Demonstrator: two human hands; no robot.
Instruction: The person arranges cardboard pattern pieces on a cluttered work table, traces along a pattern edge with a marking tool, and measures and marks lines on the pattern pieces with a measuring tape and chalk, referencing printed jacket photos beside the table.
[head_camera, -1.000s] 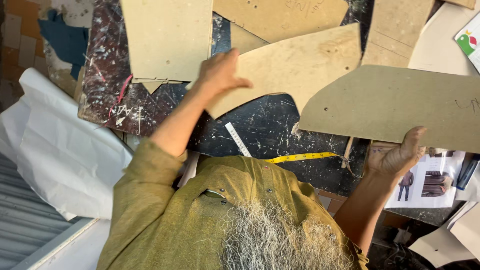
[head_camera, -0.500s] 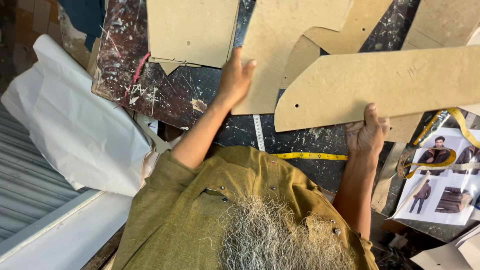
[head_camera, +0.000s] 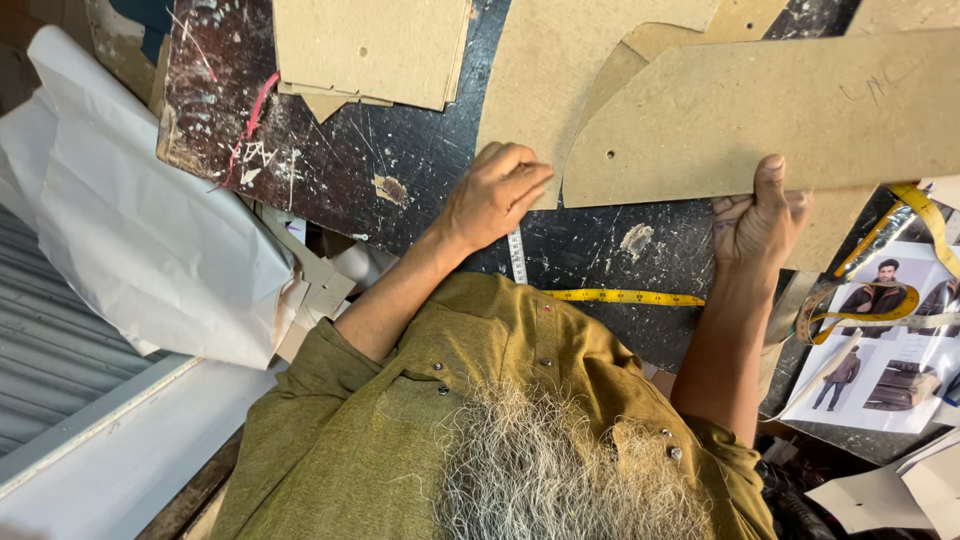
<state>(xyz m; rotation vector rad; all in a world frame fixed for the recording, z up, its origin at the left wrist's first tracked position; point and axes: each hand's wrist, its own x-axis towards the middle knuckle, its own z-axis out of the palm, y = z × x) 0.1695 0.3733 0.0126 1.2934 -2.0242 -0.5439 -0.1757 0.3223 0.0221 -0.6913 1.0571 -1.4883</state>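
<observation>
Overhead, we see no box or bin, only flat card pieces on a scarred black table (head_camera: 420, 160). Our right hand (head_camera: 757, 225) pinches the lower edge of the long card pattern (head_camera: 760, 110), thumb on top, fingers beneath. Our left hand (head_camera: 495, 195), fingers curled, presses on the pale card (head_camera: 560, 70) partly under it. Below lie a yellow tape (head_camera: 625, 296), white paper (head_camera: 150, 240) at left and photos (head_camera: 885, 340) at right.

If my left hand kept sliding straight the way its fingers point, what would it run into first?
The left hand points right, fingertips on a cardboard pattern piece. Straight on, it would probably first meet the edge of the long cardboard pattern piece held by the right hand, though depth is unclear.
</observation>
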